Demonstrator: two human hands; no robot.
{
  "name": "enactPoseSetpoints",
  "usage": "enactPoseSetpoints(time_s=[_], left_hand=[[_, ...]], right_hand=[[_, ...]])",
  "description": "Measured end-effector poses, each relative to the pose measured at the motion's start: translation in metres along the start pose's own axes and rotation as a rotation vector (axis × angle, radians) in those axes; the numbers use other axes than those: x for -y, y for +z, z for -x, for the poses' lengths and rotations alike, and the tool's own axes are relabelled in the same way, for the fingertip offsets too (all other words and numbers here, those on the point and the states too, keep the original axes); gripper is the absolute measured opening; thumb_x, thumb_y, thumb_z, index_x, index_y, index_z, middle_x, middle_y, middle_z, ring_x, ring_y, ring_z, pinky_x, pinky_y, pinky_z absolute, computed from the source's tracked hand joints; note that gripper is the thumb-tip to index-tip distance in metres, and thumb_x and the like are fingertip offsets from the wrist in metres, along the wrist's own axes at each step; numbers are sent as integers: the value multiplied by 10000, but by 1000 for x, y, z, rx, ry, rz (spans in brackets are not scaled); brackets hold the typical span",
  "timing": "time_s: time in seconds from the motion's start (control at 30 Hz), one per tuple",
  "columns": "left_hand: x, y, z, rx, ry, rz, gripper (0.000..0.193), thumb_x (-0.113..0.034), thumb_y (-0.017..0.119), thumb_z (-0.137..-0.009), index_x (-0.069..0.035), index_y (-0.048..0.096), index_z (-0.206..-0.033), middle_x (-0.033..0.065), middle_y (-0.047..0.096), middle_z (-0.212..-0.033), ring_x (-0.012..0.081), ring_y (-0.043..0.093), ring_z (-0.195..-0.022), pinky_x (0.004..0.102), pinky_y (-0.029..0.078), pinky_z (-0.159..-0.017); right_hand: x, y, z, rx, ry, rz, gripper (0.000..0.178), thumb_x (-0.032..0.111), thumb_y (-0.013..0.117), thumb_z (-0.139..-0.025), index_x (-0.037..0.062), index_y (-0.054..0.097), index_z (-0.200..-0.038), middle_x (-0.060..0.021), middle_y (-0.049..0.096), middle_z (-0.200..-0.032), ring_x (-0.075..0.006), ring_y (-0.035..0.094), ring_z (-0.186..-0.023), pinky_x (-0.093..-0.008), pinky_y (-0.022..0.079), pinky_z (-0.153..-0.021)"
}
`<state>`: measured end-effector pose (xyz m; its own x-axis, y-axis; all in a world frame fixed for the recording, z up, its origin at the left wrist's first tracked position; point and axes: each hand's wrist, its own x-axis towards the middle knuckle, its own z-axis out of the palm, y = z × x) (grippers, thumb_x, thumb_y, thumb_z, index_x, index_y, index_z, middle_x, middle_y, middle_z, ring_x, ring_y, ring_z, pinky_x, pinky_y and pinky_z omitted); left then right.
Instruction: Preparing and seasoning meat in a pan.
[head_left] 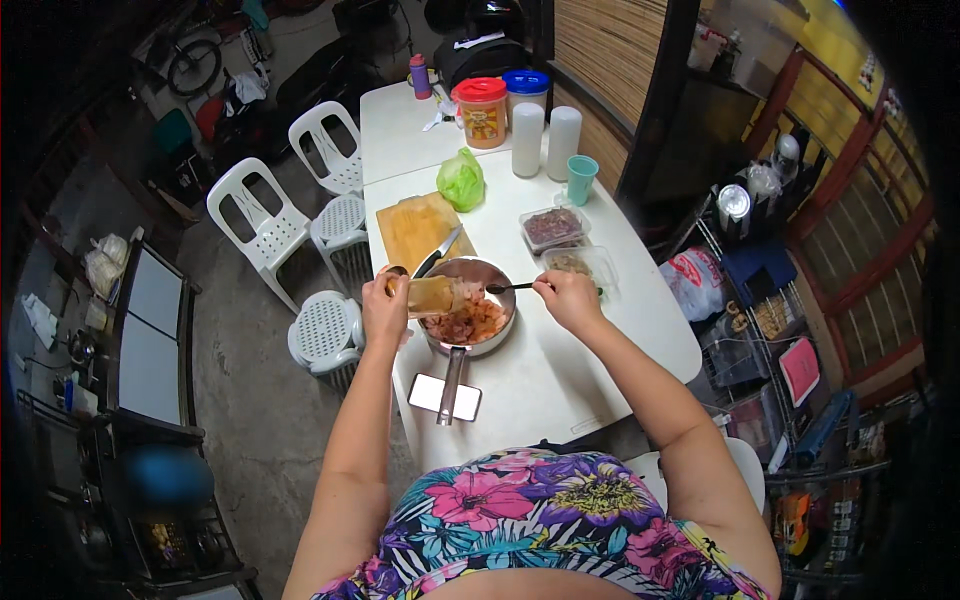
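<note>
My left hand grips a clear container, tilted over a steel saucepan. Pale contents show at the container's mouth, above the pan. Between the fingers of my right hand is a dark spoon, its bowl at the container's mouth. Inside the pan lies chopped food in orange and reddish-brown heaps. The pan's handle points toward me, over a phone with a white screen. Behind the pan, a knife with a dark handle rests on a wooden cutting board.
A green leafy head sits beside the board. Right of the pan are a clear tub of dark red food and another clear tub. Farther back stand a teal cup, two white bottles and lidded buckets. White chairs line the left.
</note>
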<state>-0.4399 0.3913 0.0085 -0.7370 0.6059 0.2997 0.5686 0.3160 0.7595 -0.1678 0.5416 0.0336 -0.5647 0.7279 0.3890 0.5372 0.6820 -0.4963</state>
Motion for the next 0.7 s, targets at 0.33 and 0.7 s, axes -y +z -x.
enactPoseSetpoints(time_s=[0.33, 0.7], left_hand=[[6, -3, 7, -8, 25, -6, 323, -332, 596, -824, -40, 643, -954, 214, 587, -980, 355, 561, -951, 392, 439, -850], [71, 18, 2, 38, -276, 504, 341, -352, 549, -847, -37, 640, -942, 150, 595, -976, 287, 601, -887, 360, 460, -803]], right_hand=[[19, 2, 8, -24, 39, 11, 162, 231, 651, -805, 78, 701, -787, -136, 651, -695, -310, 632, -634, -408, 495, -604], [39, 3, 26, -93, 216, -156, 158, 198, 659, -798, 50, 703, -830, -144, 651, -707, -272, 630, -626, -364, 485, -592]])
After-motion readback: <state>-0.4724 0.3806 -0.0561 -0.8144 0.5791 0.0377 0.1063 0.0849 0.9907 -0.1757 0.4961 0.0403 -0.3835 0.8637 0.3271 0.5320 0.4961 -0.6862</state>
